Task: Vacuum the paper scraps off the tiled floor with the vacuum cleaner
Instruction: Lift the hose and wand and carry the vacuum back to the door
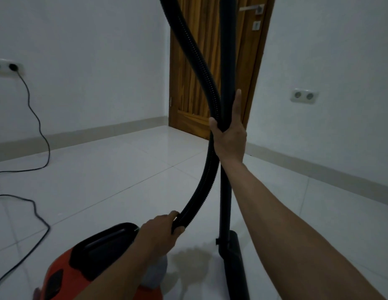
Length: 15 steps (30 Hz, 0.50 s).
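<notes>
At frame centre the right hand [230, 135] clasps the rigid upright wand [225, 191] together with the floppy ribbed hose [201, 187], while the left hand [160, 230], fingers closed, grips the hose's lower end above the likely heavy orange vacuum cleaner [84, 267] at lower left.

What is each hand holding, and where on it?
Right hand grips the wand and hose together mid-height; left hand grips the hose's lower end.

Glossy white square-tiled floor [115, 169] with thin grey grout lines; ribbed black corrugated hose [201, 191]; plain matt black rigid tube [225, 202]; orange-red vacuum cleaner body [63, 276] with a glossy black top; brown wooden door [212, 68] with vertical grain stripes; white plastered walls [91, 61]; beige skirting strip [84, 135].
</notes>
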Each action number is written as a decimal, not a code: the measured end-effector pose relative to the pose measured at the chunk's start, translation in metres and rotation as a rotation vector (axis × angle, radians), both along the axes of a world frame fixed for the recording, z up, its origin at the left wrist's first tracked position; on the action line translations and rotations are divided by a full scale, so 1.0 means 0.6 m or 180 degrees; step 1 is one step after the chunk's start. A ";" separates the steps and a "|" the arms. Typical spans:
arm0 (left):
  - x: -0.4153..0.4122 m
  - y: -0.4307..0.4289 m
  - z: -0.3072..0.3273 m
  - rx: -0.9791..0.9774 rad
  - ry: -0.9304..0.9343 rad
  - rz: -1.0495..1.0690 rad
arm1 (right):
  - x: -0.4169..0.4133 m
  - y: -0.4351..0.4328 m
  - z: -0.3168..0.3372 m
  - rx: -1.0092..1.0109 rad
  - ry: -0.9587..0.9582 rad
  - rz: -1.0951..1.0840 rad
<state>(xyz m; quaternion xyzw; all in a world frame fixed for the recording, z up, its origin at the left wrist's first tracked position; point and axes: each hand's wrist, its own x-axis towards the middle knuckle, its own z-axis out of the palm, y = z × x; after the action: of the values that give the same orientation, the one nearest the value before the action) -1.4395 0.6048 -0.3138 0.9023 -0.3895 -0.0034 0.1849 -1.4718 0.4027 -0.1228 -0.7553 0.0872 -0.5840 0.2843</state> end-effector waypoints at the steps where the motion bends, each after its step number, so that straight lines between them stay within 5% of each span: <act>1: -0.001 0.008 -0.002 0.0043 -0.0168 -0.0033 | -0.001 0.001 -0.001 0.0006 0.0010 -0.0008; 8: 0.019 0.099 -0.007 0.0483 -0.1778 -0.0111 | -0.002 0.006 0.001 0.0041 0.0031 0.0003; 15: 0.037 0.212 -0.014 -0.0048 -0.1586 0.0278 | -0.003 0.014 0.002 0.0029 0.0082 0.0005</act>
<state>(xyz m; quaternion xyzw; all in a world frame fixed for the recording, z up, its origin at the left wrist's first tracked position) -1.4174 0.7319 -0.3223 0.8898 -0.3837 0.2300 0.0899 -1.4735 0.4112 -0.1218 -0.7616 0.0929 -0.5736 0.2870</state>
